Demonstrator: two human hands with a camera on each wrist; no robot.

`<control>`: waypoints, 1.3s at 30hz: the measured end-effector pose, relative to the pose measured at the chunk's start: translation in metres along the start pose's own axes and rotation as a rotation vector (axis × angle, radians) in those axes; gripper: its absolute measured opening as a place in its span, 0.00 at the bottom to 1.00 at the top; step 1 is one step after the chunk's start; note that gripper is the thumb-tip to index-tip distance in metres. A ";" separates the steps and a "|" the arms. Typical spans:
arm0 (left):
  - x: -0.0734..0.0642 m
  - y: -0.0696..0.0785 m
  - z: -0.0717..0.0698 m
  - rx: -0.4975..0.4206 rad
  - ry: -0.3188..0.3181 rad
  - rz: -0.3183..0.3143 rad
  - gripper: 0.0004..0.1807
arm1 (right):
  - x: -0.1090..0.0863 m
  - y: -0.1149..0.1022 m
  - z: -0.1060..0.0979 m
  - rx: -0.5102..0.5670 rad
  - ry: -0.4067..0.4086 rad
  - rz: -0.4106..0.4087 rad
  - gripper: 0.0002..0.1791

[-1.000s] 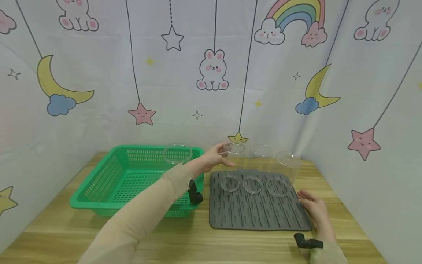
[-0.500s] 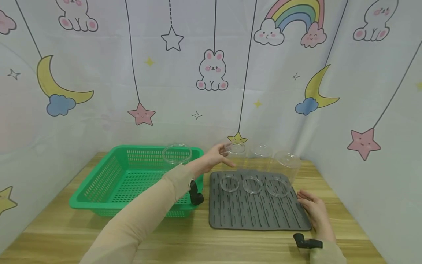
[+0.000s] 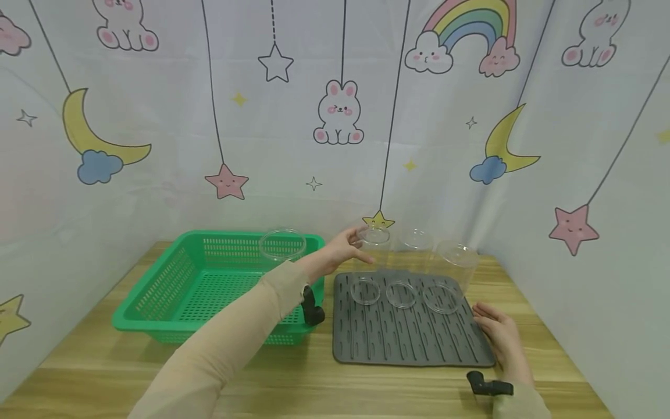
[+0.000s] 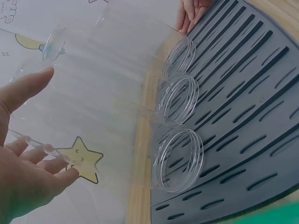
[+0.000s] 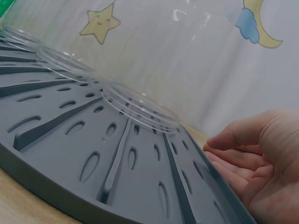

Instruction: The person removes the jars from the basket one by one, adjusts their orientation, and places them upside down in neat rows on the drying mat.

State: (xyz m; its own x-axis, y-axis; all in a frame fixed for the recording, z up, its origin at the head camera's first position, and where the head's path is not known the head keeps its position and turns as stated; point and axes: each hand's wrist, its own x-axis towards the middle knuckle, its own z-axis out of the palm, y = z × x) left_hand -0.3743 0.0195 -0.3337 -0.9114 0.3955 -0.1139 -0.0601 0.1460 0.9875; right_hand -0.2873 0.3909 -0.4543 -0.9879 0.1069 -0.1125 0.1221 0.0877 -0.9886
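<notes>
Three clear plastic cups stand side by side, mouth down, on the grey drying mat (image 3: 413,346): a left cup (image 3: 373,265), a middle cup (image 3: 416,265) and a wider right cup (image 3: 454,266). My left hand (image 3: 337,251) is at the upper part of the left cup, thumb spread wide from the fingers. In the left wrist view, the fingers (image 4: 51,163) overlap that cup and are loosely bent, with the thumb apart. My right hand (image 3: 503,337) rests beside the mat's right edge, loosely curled, holding nothing.
A green plastic basket (image 3: 152,326) stands to the left of the mat, with another clear cup (image 3: 282,245) upright in its back right part, partly hidden by my left arm. All stand on a wooden table (image 3: 293,378), with a patterned cloth (image 3: 282,134) behind.
</notes>
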 end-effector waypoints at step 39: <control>-0.089 -0.017 -0.201 0.027 -0.054 0.345 0.45 | 0.001 0.005 0.000 -0.017 0.004 -0.008 0.33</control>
State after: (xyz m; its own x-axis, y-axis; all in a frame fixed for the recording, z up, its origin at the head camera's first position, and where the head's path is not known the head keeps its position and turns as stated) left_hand -0.3742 -0.2007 -0.3182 -0.8532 0.4729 0.2201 0.2598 0.0192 0.9655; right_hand -0.2874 0.3914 -0.4592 -0.9884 0.1102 -0.1043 0.1159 0.1055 -0.9876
